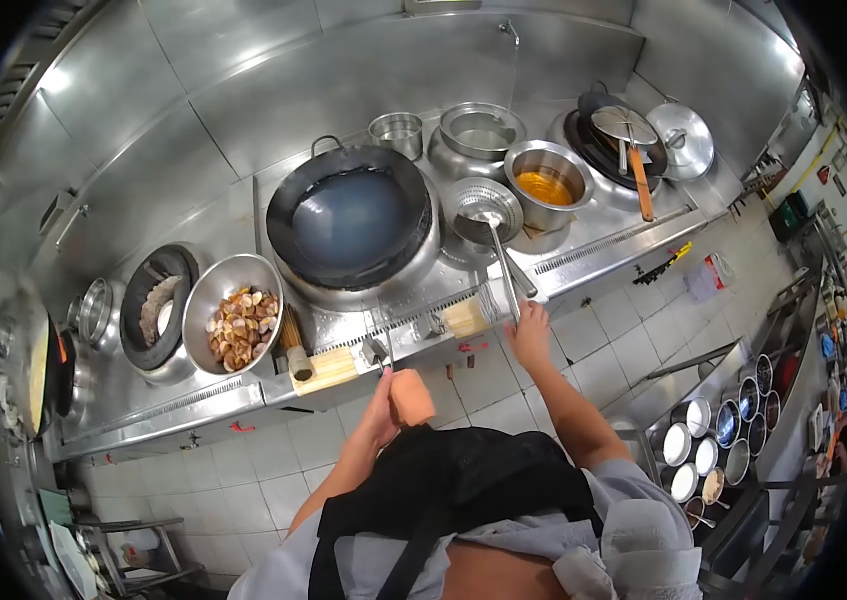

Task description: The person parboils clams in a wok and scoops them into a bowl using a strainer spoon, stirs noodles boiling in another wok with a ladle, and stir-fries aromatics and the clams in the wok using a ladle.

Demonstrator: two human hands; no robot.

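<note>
My left hand [375,412] is closed at the counter's front edge, its fingers against a folded orange cloth-like piece [410,397]. A small metal fitting [374,351] is just above its fingertips. To the right, my right hand [530,337] has its fingers closed round the lower end of a ladle's long handle [502,262]. The ladle's head rests in a perforated metal strainer [459,200]. Left of it sits a large black wok [413,180] with liquid in it. Beside the strainer, a steel pot [575,172] contains orange-yellow liquid.
A steel bowl [205,350] of brown-and-white shell-like pieces stands left of the wok, beside a bamboo brush [295,350]. Behind are a water-filled basin [448,125] and a running tap [509,30]. A skimmer [625,125] lies far right; several seasoning containers [678,443] stand lower right.
</note>
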